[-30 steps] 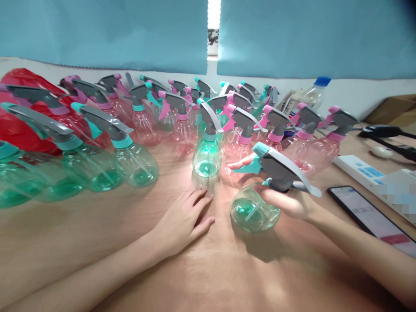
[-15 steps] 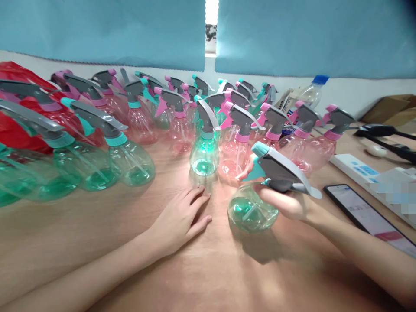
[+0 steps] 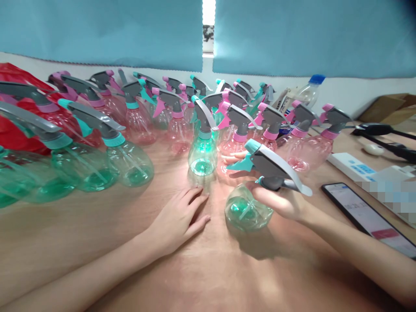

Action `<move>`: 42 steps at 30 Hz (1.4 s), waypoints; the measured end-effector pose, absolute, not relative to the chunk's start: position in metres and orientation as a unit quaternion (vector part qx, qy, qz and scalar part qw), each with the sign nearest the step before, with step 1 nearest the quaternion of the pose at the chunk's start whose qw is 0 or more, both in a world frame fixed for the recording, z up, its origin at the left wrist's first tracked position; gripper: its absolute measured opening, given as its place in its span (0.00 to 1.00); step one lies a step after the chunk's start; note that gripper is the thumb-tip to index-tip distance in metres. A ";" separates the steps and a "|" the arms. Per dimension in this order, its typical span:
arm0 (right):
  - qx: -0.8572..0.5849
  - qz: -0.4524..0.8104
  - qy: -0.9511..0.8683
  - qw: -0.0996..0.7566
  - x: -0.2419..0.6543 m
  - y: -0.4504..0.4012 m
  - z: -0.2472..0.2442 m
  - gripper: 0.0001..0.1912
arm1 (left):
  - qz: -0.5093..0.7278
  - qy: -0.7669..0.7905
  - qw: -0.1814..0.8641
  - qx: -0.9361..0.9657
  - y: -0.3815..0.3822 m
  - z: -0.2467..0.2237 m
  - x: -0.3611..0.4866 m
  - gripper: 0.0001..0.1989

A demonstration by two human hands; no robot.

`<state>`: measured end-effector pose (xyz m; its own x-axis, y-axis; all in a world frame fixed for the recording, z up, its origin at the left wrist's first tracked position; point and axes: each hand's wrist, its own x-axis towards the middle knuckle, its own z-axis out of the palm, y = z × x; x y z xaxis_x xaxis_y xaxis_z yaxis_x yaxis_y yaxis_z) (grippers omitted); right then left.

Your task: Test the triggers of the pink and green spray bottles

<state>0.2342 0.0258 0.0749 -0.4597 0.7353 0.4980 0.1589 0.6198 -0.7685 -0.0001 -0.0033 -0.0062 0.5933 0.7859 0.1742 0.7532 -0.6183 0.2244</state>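
Observation:
A green spray bottle (image 3: 248,210) with a grey and turquoise trigger head is at the right of centre, tilted a little. My right hand (image 3: 276,199) is round its neck, the thumb in front and the other fingers stretched out behind the trigger. My left hand (image 3: 182,216) lies palm down on the wooden table (image 3: 182,273), fingers spread, holding nothing. Just beyond it stands another green spray bottle (image 3: 203,158). Beside that one is a pink spray bottle (image 3: 239,135), its lower part partly hidden behind my right fingers.
More green bottles (image 3: 130,167) and pink bottles (image 3: 141,123) fill the left and back. At the right lie a phone (image 3: 364,212), a white power strip (image 3: 352,167) and black cables (image 3: 377,129). A red bag (image 3: 19,108) is far left, a blue-capped bottle (image 3: 308,93) behind.
The fingers of my right hand have straightened away from the trigger, and the held bottle has shifted slightly left. My left hand stays in place.

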 end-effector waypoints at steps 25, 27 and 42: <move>-0.335 0.240 -0.828 0.380 0.236 0.024 0.073 0.19 | 0.147 0.427 0.063 0.890 -0.004 -0.007 0.000 0.22; -0.325 0.250 -0.826 0.386 0.236 0.025 0.072 0.22 | 0.146 0.428 0.067 0.889 -0.004 -0.007 0.000 0.22; -0.310 0.281 -0.815 0.402 0.238 0.025 0.071 0.28 | 0.129 0.431 0.065 0.891 -0.004 -0.006 0.000 0.23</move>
<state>0.2385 0.0251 0.0706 -0.4852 0.7307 0.4803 0.2794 0.6500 -0.7067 -0.0002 -0.0038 -0.0060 0.5945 0.7851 0.1735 0.7519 -0.6193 0.2262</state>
